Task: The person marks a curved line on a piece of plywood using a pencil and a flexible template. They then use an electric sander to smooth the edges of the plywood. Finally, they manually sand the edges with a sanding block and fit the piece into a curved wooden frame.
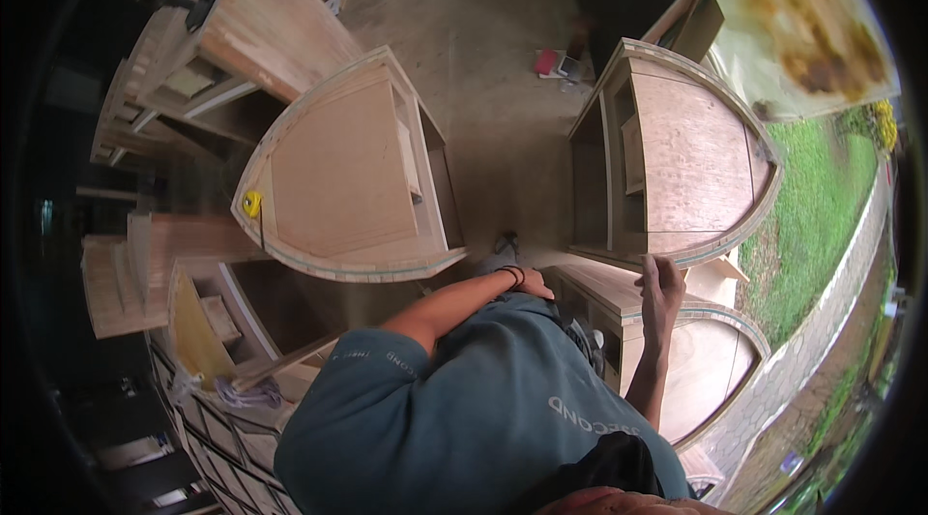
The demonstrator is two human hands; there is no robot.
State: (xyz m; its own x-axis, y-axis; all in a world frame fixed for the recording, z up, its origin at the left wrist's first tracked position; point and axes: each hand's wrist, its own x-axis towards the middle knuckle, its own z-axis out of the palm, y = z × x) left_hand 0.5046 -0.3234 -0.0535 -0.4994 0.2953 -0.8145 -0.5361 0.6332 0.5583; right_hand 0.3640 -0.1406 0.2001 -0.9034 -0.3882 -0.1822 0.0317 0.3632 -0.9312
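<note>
My right hand (662, 285) is raised at the near corner of a curved-front wooden cabinet (691, 138) on the right. Its fingers are curled together by the cabinet's rim; what they hold, if anything, is too small to make out. My left hand (534, 283), with a dark band at the wrist, rests low in front of my waist. Its fingers are partly hidden, so I cannot tell whether they are closed. To the left stands a similar bare-wood cabinet (338, 167) with a rounded end. A yellow tape measure (252, 204) lies on its rim.
More unfinished wooden cabinets stand at the left, one (271, 22) behind and one (232, 307) nearer. Another curved cabinet (710, 360) is at my right side. A concrete floor (493, 118) runs between them, with a red item (547, 61) farther off. Grass (817, 206) lies beyond the right.
</note>
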